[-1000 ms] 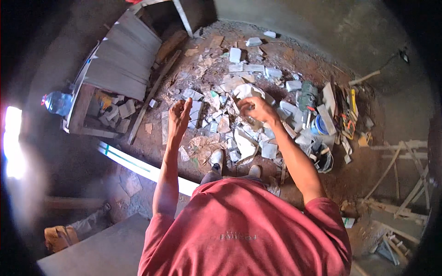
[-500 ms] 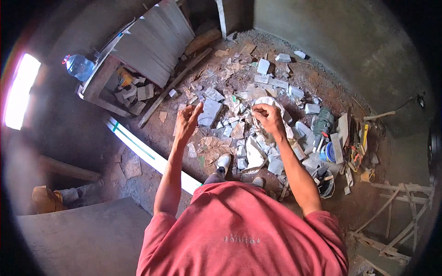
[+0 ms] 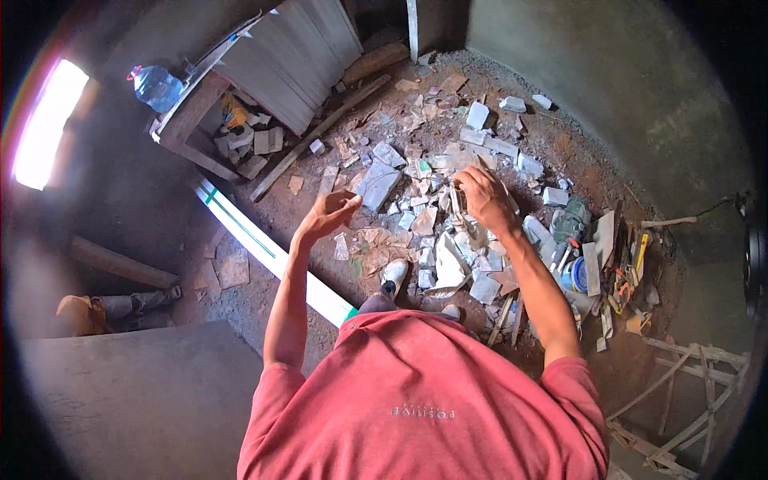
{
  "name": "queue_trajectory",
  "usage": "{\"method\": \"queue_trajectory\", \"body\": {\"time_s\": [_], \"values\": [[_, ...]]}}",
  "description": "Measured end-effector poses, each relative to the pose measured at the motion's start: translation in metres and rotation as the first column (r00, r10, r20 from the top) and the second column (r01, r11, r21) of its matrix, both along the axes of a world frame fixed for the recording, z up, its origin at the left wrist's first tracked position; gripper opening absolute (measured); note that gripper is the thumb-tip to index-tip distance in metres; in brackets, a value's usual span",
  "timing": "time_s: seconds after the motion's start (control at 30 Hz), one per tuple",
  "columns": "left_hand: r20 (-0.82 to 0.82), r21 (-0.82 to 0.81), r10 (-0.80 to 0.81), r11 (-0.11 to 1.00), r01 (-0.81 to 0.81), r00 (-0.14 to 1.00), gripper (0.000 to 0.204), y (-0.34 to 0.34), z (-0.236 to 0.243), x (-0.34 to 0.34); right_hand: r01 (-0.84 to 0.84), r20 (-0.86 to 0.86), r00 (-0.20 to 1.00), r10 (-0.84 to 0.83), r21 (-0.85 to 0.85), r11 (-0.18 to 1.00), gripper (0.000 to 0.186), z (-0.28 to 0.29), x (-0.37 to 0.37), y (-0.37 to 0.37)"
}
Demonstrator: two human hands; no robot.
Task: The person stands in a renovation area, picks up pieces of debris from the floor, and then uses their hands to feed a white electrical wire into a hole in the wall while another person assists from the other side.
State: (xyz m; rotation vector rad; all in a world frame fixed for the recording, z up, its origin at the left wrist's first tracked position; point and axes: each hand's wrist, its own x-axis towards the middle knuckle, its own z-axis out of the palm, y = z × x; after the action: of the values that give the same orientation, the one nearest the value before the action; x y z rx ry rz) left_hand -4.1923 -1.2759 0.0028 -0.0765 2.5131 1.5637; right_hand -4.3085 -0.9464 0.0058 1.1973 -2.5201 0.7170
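Observation:
My left hand [image 3: 334,210] is raised over the rubble, left of centre, its fingers bent and drawn together; whatever may be between them is too small to make out. My right hand [image 3: 478,194] is higher and to the right, fingers curled in a pinch, perhaps on something thin that I cannot make out. Below and between them lie a grey block [image 3: 376,188], broken pale pieces [image 3: 426,220] and crumpled off-white sheeting [image 3: 446,264]. My shoe [image 3: 394,274] stands at the near side of the rubble.
A long white strip [image 3: 260,252] lies left of me. Behind it are a sheet-covered wooden structure [image 3: 288,64] and a water jug [image 3: 156,88]. Right are tools [image 3: 624,284], a blue bucket [image 3: 576,274] and wooden sticks [image 3: 688,384]. A grey slab [image 3: 136,400] fills the lower left.
The view has turned, so the room's contents sit further right in it. My left hand has tipped over toward the right hand, and my right hand has moved rightward in view.

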Motion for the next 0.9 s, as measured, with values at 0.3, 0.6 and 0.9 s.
{"method": "queue_trajectory", "body": {"time_s": [0.3, 0.6, 0.9], "values": [[0.044, 0.261, -0.109, 0.961, 0.093, 0.993, 0.045, 0.038, -0.012, -0.024, -0.143, -0.052, 0.988, 0.146, 0.061, 0.988, 0.030, -0.011, 0.002, -0.015], [-0.250, -0.264, 0.015, 0.961, -0.083, 0.968, 0.020, 0.080, -0.020, -0.037, -0.174, -0.116, 0.973, 0.200, 0.199, 0.964, 0.023, -0.013, -0.001, -0.018], [-0.350, -0.496, 0.010, 0.846, -0.194, 0.937, 0.017, 0.101, -0.029, -0.041, -0.202, -0.127, 0.959, 0.255, 0.325, 0.924, 0.008, -0.037, -0.012, -0.030]]}}
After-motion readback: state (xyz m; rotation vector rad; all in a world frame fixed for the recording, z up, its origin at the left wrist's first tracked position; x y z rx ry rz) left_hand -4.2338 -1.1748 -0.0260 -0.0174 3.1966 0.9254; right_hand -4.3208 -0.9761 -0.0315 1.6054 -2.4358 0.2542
